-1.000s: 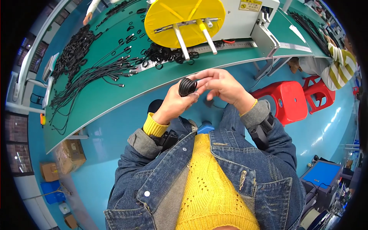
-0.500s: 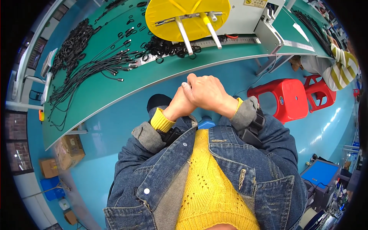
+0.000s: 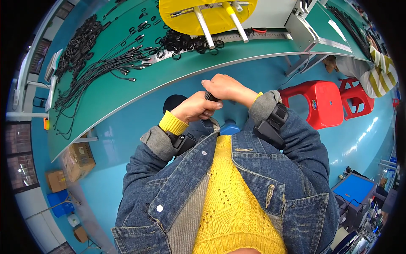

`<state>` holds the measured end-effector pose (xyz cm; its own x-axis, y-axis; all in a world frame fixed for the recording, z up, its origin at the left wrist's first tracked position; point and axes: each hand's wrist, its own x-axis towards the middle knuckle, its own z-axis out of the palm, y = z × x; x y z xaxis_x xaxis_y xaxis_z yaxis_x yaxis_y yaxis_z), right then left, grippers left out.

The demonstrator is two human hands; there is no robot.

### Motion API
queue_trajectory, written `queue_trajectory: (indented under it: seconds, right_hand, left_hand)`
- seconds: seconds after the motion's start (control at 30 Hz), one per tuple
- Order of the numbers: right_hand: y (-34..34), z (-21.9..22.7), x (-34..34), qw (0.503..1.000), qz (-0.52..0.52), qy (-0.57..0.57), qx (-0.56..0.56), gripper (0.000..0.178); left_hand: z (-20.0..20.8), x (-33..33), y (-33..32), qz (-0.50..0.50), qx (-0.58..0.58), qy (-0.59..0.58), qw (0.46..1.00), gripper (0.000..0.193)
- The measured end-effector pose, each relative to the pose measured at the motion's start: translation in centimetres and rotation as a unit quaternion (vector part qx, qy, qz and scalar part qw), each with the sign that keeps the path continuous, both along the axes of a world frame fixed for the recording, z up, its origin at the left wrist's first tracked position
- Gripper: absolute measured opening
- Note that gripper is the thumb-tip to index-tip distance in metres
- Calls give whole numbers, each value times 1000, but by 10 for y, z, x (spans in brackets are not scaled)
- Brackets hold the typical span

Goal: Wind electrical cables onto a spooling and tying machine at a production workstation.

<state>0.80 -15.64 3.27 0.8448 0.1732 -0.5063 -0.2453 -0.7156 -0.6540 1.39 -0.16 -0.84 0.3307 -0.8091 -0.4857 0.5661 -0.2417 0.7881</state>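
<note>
A small black ridged bundle, which looks like coiled cable, shows between my hands in front of the bench edge. My left hand is closed round its lower part, thumb lying across it. From the right, my right hand bends over its top with curled fingers, partly hiding it. Beyond my hands, a yellow disc with two pale rods stands over the bench. A pile of small black loops lies under it. Loose black cables with plugs spread to the left.
The green bench curves across the far side. A metal ruler and red-handled tool lie by the machine's white housing. Red stools stand at right, near a person in a striped sleeve. Cardboard boxes sit lower left.
My hands were clasped together, hiding what was in them. Now they have drawn slightly apart and the black bundle shows between them. The view has shifted a little.
</note>
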Motion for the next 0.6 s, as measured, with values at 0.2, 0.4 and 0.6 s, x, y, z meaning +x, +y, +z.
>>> queue_trajectory:
  seconds: [0.2,0.4,0.6]
  right_hand:
    - [4,-20,-5,995,-12,-70,-65,51]
    - [4,-12,-1,999,11,-41,-33,52]
    - [26,-15,0,989,66,-104,-87,44]
  left_hand:
    - [11,-17,-8,15,188,-250,950,19]
    - [17,-12,1,105,47,-36,993,12]
    - [2,-12,6,57,113,-144,981,25]
